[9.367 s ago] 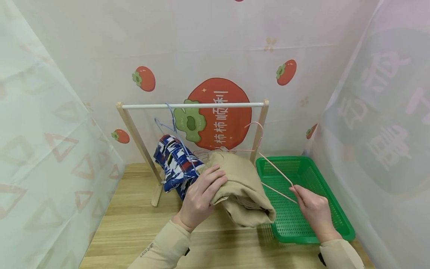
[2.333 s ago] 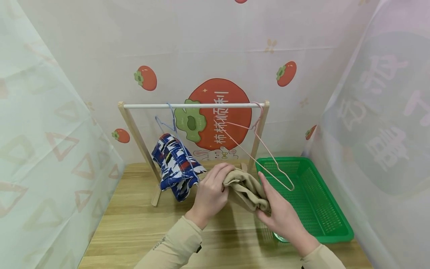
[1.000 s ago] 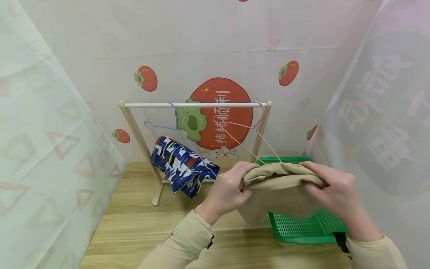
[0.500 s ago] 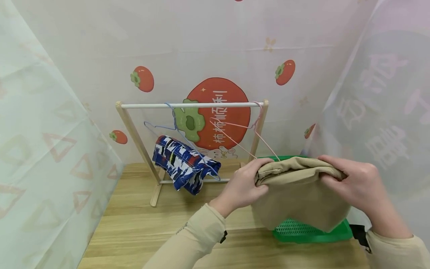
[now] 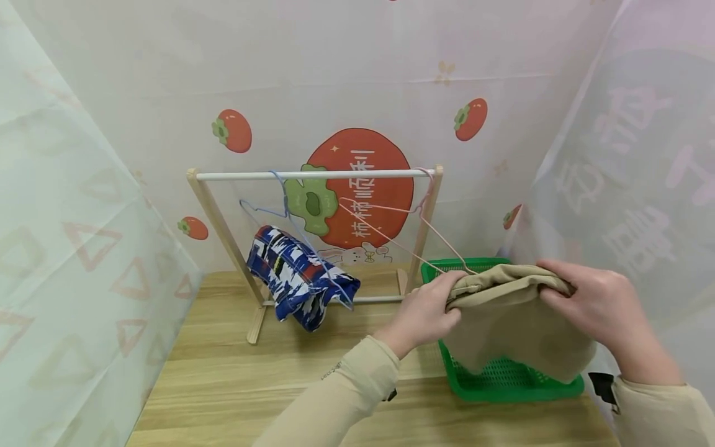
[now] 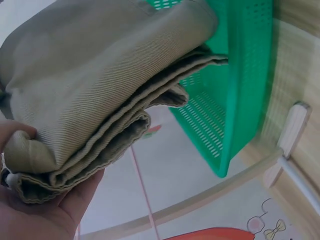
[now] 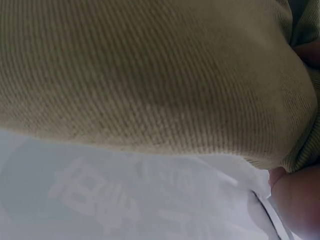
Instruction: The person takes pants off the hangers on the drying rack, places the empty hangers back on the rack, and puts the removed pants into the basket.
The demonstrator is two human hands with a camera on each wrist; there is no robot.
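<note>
Folded khaki trousers (image 5: pixel 516 329) hang down in front of me over the right side of the table. My left hand (image 5: pixel 426 310) pinches their upper left corner, thumb on the near side. At the opposite top corner, my right hand (image 5: pixel 594 304) grips the cloth between thumb and fingers. Layered hems of the trousers (image 6: pixel 100 135) show in the left wrist view, while their ribbed fabric (image 7: pixel 150 75) fills most of the right wrist view. A pink wire hanger (image 5: pixel 438 233) hooks over the rack's right end; its lower end is hidden behind the trousers.
A white bar (image 5: pixel 313 176) tops the small wooden rack. On its left a blue hanger (image 5: pixel 286 205) carries blue, white and red patterned clothing (image 5: pixel 301 279). A green basket (image 5: pixel 463 382) stands beneath the trousers. Printed sheets surround the wooden table (image 5: pixel 223 397).
The pink hanger, earlier held in my right hand, now hangs on the bar. My right hand has taken hold of the trousers, and both hands have moved them right, over the basket.
</note>
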